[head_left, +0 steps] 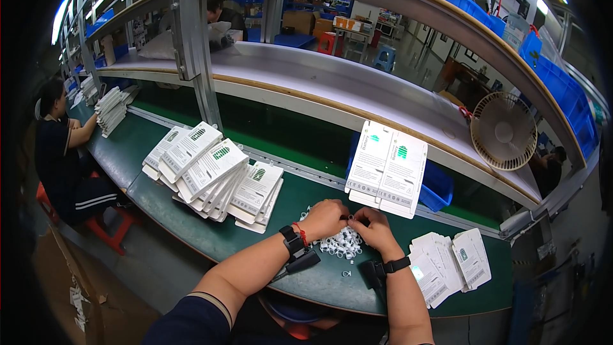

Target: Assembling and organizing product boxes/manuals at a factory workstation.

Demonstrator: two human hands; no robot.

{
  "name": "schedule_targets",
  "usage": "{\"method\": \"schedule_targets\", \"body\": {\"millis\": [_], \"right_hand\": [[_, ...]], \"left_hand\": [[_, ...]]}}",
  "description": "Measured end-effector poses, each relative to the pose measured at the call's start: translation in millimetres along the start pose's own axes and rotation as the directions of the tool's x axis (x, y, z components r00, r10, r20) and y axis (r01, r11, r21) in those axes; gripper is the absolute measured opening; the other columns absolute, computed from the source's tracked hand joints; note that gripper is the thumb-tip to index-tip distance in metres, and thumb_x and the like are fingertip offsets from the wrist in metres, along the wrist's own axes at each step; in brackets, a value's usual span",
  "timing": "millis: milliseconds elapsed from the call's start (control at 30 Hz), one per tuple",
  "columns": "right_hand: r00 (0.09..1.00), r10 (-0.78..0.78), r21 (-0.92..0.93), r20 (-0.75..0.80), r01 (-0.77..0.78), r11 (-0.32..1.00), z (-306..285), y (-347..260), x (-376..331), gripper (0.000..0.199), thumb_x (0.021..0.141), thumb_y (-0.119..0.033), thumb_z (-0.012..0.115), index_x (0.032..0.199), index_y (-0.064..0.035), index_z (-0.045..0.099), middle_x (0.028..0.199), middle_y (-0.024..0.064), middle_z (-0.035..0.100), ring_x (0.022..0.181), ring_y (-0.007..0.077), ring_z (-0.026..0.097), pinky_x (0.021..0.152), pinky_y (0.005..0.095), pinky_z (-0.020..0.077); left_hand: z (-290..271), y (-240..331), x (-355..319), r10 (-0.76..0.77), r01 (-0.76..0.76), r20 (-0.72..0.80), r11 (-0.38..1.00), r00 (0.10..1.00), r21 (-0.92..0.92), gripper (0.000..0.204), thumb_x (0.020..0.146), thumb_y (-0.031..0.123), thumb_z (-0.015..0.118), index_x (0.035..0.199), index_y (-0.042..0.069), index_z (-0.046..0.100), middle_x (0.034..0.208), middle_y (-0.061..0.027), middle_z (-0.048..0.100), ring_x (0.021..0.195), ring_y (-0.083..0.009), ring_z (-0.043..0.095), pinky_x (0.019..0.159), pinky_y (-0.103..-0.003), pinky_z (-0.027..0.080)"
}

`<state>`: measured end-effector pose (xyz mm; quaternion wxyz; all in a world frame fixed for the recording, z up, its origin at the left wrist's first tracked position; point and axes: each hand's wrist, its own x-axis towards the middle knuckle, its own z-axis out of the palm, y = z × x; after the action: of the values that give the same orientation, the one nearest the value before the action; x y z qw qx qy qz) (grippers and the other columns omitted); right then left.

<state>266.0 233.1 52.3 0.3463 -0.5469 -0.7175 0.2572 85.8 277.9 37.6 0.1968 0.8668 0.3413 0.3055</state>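
My left hand and my right hand meet over a heap of small white ring-shaped plastic pieces on the green table. Thumb and fingers of both hands are pinched together, fingertips almost touching. Whatever sits between them is too small and hidden to make out. One loose white piece lies apart, nearer the table's front edge. Just beyond my right hand, flat white packets with green print rest propped at a blue bin. Left of my hands are piled stacks of similar packets.
More white packets lie fanned out right of my right wrist. A shelf runs above the table's far side, with a round fan at its right end. At the far left a seated person handles a similar stack.
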Motion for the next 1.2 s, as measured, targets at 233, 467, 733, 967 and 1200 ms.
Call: {"method": "schedule_targets", "body": {"millis": [233,467,733,967,1200], "right_hand": [[0.997,-0.057,-0.06,-0.052,0.054,0.997,-2,0,-1,0.018,0.08,-0.019,0.062,0.08,-0.0014,0.063,0.071,0.0128,0.06,0.065,0.0255,0.057,0.06,0.0347,0.0449],[0.993,-0.056,-0.047,-0.107,0.051,0.998,2,2,-1,0.013,0.075,-0.013,0.064,0.074,0.0004,0.063,0.068,0.0135,0.062,0.063,0.0242,0.06,0.061,0.0325,0.046],[0.992,-0.057,0.012,-0.109,0.059,0.998,3,-4,-1,0.012,0.074,-0.011,0.064,0.074,0.0005,0.064,0.067,0.0116,0.062,0.063,0.0212,0.058,0.061,0.0312,0.0459],[0.988,-0.123,0.041,-0.097,0.128,0.991,6,-3,-2,0.012,0.075,-0.01,0.064,0.077,0.0015,0.064,0.067,0.0092,0.061,0.061,0.0156,0.056,0.058,0.0274,0.0437],[0.986,-0.077,0.046,-0.148,0.084,0.995,10,4,-1,0.012,0.077,-0.01,0.062,0.077,0.0022,0.063,0.067,0.0094,0.062,0.06,0.0137,0.056,0.057,0.0273,0.0444]], "left_hand": [[9,3,3,-0.021,0.021,-0.009,1.0,1.0,0.016,0.014,0.072,0.017,0.061,0.077,0.004,0.065,0.081,-0.017,0.061,0.08,-0.0354,0.06,0.072,-0.044,0.049],[2,8,1,-0.113,0.11,-0.04,0.991,0.993,-0.072,0.008,0.074,0.008,0.056,0.078,0.002,0.058,0.077,-0.0179,0.061,0.076,-0.0383,0.059,0.066,-0.046,0.046],[1,10,3,-0.174,0.163,-0.079,0.978,0.982,-0.126,0.009,0.078,0.009,0.053,0.081,0.001,0.057,0.074,-0.0186,0.063,0.074,-0.0381,0.06,0.066,-0.046,0.047],[-1,14,4,-0.125,0.102,-0.116,0.978,0.985,-0.184,0.013,0.077,0.011,0.055,0.082,0.0,0.063,0.08,-0.018,0.064,0.078,-0.0367,0.061,0.07,-0.043,0.048],[-3,16,6,-0.074,0.047,-0.115,0.975,0.991,-0.219,0.016,0.075,0.009,0.056,0.084,-0.001,0.065,0.084,-0.0178,0.064,0.08,-0.0347,0.061,0.073,-0.041,0.049]]}}
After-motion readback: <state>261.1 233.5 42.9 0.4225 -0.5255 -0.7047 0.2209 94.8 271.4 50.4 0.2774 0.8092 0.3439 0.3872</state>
